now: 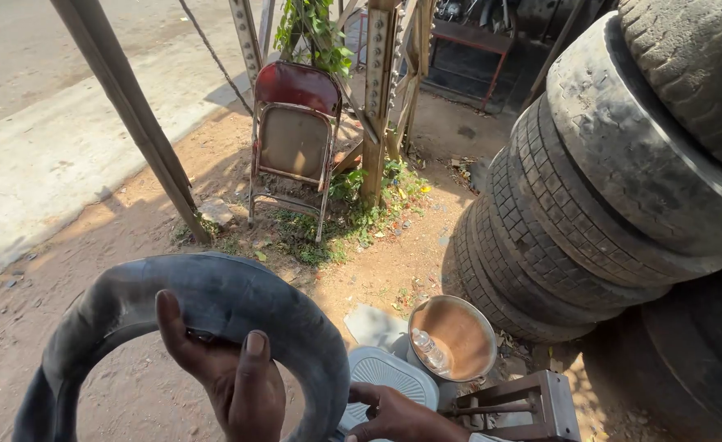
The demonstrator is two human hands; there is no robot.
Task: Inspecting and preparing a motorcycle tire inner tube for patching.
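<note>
We grip the black tube [213,303] from inside its ring with our left hand [230,376], fingers wrapped shut on it, while our right hand [393,416], loosely curled and empty, rests near the white stool [389,372].

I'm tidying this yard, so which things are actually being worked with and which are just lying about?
In use:
left hand gripping the black rubber inner tube
right hand on the white ribbed plastic piece

Lying about:
folded red metal chair
stacked worn black tyres
round metal basin with a clear plastic bottle
</note>
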